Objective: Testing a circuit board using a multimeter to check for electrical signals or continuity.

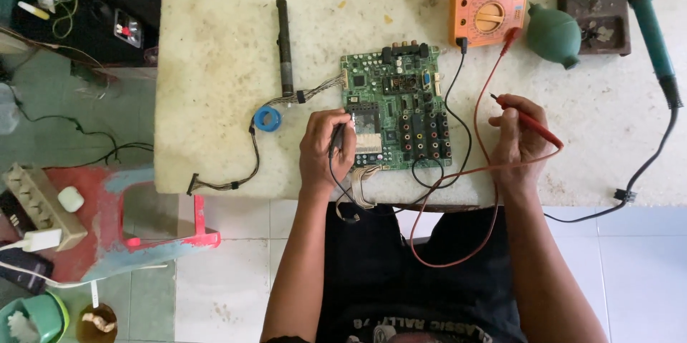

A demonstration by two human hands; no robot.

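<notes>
With my left hand (pixel 327 144) gripping the black probe (pixel 338 135) on the circuit board (pixel 396 110), my right hand (pixel 517 139) holding the red probe (pixel 526 119) should approach steadily.

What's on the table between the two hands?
In the head view, the green circuit board lies between the left hand and right hand, with black and red wires beside it.

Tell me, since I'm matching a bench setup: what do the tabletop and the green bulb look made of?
Tabletop: probably stone or a stone-like slab, matte cream with speckles and stains, its edge worn. Bulb: likely soft rubber, a smooth dull green pear shape tapering to a nozzle; it could be flexible plastic.
</notes>
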